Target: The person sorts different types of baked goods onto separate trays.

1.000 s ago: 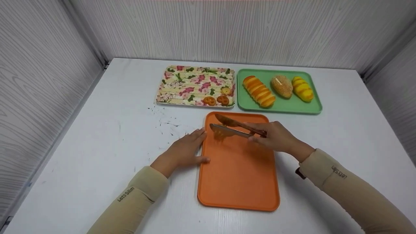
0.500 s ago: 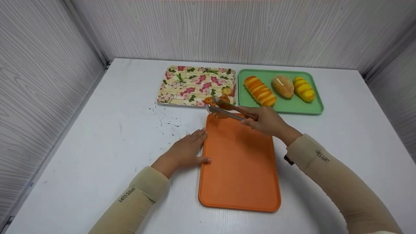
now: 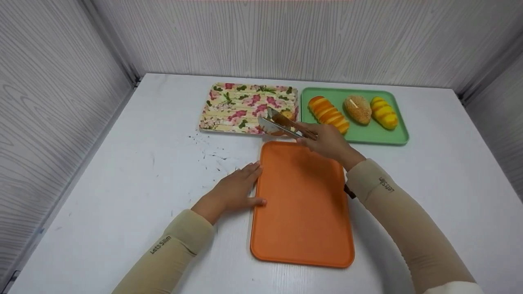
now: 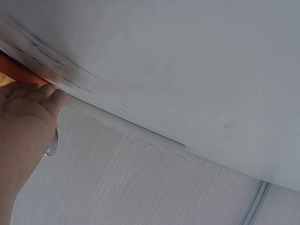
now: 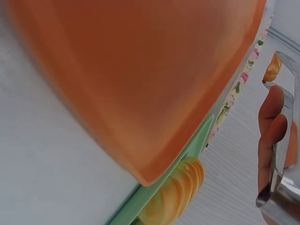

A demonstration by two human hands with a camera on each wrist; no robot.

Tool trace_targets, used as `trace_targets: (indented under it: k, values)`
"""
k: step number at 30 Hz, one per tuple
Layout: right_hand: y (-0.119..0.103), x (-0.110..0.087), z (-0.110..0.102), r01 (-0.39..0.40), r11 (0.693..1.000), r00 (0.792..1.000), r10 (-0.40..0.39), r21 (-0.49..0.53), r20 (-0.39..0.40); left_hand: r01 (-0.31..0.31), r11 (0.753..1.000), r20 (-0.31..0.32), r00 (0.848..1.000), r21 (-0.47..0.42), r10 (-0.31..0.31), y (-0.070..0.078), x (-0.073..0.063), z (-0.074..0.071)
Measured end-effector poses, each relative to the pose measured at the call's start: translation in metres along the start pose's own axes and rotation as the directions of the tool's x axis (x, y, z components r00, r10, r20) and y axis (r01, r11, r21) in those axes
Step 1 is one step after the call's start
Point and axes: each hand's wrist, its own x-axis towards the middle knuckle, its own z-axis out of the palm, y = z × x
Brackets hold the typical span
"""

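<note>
My right hand (image 3: 327, 139) grips metal tongs (image 3: 282, 124), their tips over the near right part of a floral tray (image 3: 229, 116). In the right wrist view, a small golden-brown baked piece (image 5: 272, 69) shows between the tips of the tongs. A yellow flower-shaped cookie (image 3: 288, 114) lies on the floral tray beside the tips; the tongs hide the pretzels near them. My left hand (image 3: 233, 190) rests against the left edge of an orange tray (image 3: 304, 220), fingers straight along the side and thumb over the rim. In the left wrist view, the left hand (image 4: 26, 115) touches the orange edge.
At the back right stands a green tray (image 3: 380, 136) with a sliced-top loaf (image 3: 328, 114), a seeded bun (image 3: 357, 109) and a yellow bread roll (image 3: 384, 113). Dark scuffs mark the white table (image 3: 135, 175) left of the orange tray. Panel walls (image 3: 286, 41) enclose the back and sides.
My right hand has carried the tongs away from me, from over the far part of the orange tray to over the floral tray's near right corner. The left hand has stayed in place.
</note>
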Motion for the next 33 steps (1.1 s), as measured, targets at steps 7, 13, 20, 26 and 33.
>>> trace_targets:
  k: [7, 13, 20, 26, 33]
  values:
    - [0.002, 0.014, 0.001, -0.005, 1.000, 0.998, 0.003, -0.029, -0.066, -0.005, 1.000, 0.000, 1.000, 0.004, 0.005, -0.001, 0.000, 0.001]
    - [0.004, 0.025, 0.004, -0.044, 0.997, 0.996, 0.038, -0.070, -0.085, -0.012, 1.000, 0.001, 1.000, 0.000, 0.012, -0.001, 0.000, 0.000]
    - [0.004, 0.039, 0.012, -0.100, 0.994, 0.993, 0.097, -0.035, -0.074, -0.008, 1.000, 0.003, 1.000, 0.002, 0.008, 0.000, 0.000, 0.000]
    - [0.004, 0.045, 0.017, -0.115, 0.990, 0.989, 0.106, -0.081, -0.107, -0.002, 1.000, 0.004, 1.000, -0.002, 0.002, 0.001, -0.001, 0.000]
    - [0.007, 0.051, 0.019, -0.138, 0.987, 0.984, 0.127, -0.083, -0.129, -0.002, 1.000, 0.004, 1.000, -0.012, 0.002, 0.000, -0.001, 0.000]
